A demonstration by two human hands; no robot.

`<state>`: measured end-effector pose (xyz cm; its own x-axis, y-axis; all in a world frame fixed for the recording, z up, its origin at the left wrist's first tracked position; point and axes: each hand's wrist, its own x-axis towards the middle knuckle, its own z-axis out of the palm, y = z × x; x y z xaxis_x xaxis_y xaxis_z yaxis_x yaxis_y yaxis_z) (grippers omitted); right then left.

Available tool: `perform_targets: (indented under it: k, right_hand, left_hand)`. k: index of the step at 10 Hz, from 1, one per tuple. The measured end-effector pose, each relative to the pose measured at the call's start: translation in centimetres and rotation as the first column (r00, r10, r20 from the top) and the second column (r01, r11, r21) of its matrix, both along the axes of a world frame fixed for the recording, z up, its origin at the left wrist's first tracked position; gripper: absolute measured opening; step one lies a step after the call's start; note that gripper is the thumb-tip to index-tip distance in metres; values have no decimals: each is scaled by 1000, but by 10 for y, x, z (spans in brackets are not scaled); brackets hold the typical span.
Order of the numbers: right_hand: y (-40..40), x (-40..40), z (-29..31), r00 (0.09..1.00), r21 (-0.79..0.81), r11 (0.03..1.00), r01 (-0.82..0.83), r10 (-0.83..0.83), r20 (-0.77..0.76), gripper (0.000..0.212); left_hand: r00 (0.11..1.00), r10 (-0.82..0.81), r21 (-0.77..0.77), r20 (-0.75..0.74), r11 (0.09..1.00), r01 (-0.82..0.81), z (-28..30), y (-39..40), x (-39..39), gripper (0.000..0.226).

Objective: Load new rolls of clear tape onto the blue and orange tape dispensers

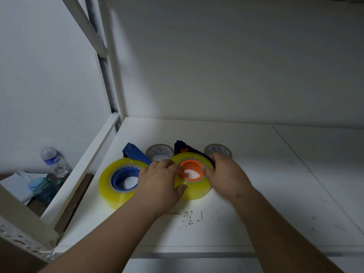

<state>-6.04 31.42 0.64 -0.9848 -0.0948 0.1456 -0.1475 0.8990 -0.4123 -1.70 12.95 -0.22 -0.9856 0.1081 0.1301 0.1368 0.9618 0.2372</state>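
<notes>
On the white table (256,174), set inside a white metal rack (110,79), your two forearms reach in from below. Your left hand (159,180) wraps the near left side of the right tape roll (194,189), thumb pressed against its yellowish wall and fingertips at the rim of the orange core (190,172). Your right hand (224,172) curls over the roll's right edge, fingers touching the same core. That roll sits on the orange dispenser, whose dark blue body (182,145) sticks out behind it. Just to the left lies a second roll (116,184), seated on the blue dispenser (134,153), its blue hub (125,179) showing in the middle; neither hand touches it. Behind these stand two smaller, nearly spent rolls (159,152), one between the dispensers and the other (217,149) behind your right hand. Off the table to the left, lower down, a water bottle (54,161) stands near some jars (42,188).
</notes>
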Motion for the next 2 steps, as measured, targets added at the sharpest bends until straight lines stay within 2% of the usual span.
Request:
perform_targets:
  k: [2]
  right_hand:
    - [-14,10,4,999,-28,999,-44,44,-11,37]
  left_hand:
    - [1000,25,64,-12,998,-24,13,-24,7,54]
